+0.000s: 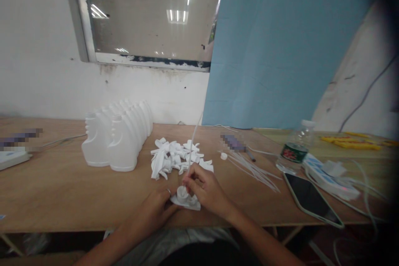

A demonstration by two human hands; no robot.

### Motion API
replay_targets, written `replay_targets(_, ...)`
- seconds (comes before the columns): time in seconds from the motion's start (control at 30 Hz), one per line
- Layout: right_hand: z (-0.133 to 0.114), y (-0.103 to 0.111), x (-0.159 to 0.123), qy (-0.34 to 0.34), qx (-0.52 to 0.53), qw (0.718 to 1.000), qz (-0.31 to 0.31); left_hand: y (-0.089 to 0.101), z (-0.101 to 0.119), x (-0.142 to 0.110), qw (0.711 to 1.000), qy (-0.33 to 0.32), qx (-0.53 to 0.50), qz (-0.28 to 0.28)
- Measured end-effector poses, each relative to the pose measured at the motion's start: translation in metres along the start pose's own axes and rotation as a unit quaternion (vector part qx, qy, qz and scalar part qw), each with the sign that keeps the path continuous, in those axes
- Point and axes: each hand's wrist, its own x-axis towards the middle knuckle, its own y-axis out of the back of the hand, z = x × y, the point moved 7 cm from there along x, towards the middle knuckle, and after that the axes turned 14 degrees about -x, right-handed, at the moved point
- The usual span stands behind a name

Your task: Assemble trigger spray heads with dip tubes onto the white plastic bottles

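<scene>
The brown table (pixel 56 191) carries a heap of white nozzles (pixel 174 156) just beyond the right hand's fingers (pixel 192 183). Left of the fingers and farther off, white jugs (pixel 123 149) stand upright in two rows. Right of the fingers lie a small cap (pixel 223 156), a loose bundle of thin tubes (pixel 254 170) and a pixelated purple thing (pixel 233 143). Farther right are an upright clear bottle (pixel 293 151), a phone (pixel 312 199) and a white power strip (pixel 332 178).

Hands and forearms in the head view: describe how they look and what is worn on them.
The left hand wears a thin, silvery ring. No ring or glove shows on the right hand. Left forearm and right forearm show no sleeve, watch or bracelet.
</scene>
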Motion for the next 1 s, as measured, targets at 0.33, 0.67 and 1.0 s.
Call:
replay_targets(0.33,-0.014,0.004,-0.002,0.075,-0.108,0.991,-0.026,0.0,0.004,-0.002,1.0,-0.001,-0.007,-0.003)
replay_targets(0.67,-0.008,-0.004,-0.004,0.064,-0.149,0.986,-0.042,-0.003,0.01,-0.001,0.999,-0.017,-0.039,-0.027)
replay_targets(1.0,0.002,-0.014,-0.002,0.049,-0.135,0.987,-0.065,-0.002,0.013,-0.001,0.999,-0.018,-0.034,-0.017)
